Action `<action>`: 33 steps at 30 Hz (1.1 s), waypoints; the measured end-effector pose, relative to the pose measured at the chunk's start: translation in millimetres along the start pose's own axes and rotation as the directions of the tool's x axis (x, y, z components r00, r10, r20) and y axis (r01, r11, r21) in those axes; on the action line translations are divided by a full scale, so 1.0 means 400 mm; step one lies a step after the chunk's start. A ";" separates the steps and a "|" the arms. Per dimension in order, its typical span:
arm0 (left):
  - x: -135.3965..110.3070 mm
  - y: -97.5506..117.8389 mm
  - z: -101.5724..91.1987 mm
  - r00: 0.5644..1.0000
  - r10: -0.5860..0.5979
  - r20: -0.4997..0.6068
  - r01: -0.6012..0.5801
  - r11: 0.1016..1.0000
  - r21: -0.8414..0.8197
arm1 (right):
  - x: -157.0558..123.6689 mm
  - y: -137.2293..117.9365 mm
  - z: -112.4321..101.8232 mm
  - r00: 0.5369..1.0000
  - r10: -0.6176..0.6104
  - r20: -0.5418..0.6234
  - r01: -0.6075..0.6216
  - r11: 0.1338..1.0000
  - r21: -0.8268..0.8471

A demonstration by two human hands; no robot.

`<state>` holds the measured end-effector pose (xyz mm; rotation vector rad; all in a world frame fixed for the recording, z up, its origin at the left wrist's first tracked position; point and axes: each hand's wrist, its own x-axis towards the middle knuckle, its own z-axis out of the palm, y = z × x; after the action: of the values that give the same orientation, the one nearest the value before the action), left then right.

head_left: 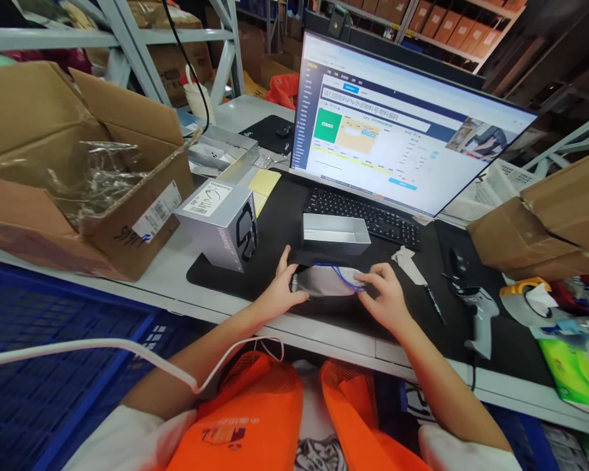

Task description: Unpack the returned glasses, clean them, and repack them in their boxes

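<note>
A grey pouch-like item (319, 282) with a blue cord (341, 275) lies between my two hands, just above the desk's front edge. My left hand (283, 291) is closed round its left end, thumb in front. At the other end, my right hand (385, 294) pinches it near the cord. A dark flat piece (314, 258) shows behind the pouch; what it is, I cannot tell. Just beyond stands an open grey box part (336, 235), hollow side up. To the left is a grey retail box (220, 226) with a picture of a headset and a white label.
A large open carton (142, 216) with clear plastic wrapping stands left. Behind my hands are a keyboard (363, 212) and a monitor (397, 124). On the right lie a pen (435, 305), a barcode scanner (481, 320), a mouse (459, 261) and a tape roll (527, 297).
</note>
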<state>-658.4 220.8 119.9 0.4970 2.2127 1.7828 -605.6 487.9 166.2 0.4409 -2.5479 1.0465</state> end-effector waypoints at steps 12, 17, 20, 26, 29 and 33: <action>-0.002 0.050 0.020 0.962 0.272 -0.012 -0.227 0.827 0.514 | 0.032 -0.062 0.034 0.894 0.186 0.407 0.070 0.840 -0.538; 0.034 0.099 0.010 0.835 0.530 0.146 -0.508 0.644 0.571 | 0.044 -0.068 0.049 0.962 0.060 0.267 0.013 0.965 -0.262; 0.068 0.106 0.007 0.794 0.551 0.259 -0.590 0.593 0.548 | 0.026 -0.082 0.052 0.940 -0.156 0.304 0.161 0.987 0.009; 0.101 0.099 -0.027 0.817 0.438 0.375 -0.572 0.535 0.622 | -0.021 0.000 -0.003 0.990 -0.118 0.083 0.114 0.993 0.042; 0.105 0.102 -0.048 0.856 0.384 0.347 -0.515 0.563 0.647 | -0.029 0.073 0.002 0.992 0.038 0.121 -0.023 0.992 -0.124; 0.118 0.131 -0.034 0.816 0.376 0.438 -0.577 0.492 0.652 | -0.026 0.111 0.041 0.958 0.205 0.201 -0.137 0.942 -0.308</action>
<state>-701.2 238.4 174.8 1.5658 2.7292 0.7105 -617.7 507.9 123.9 0.2748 -2.9340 0.6867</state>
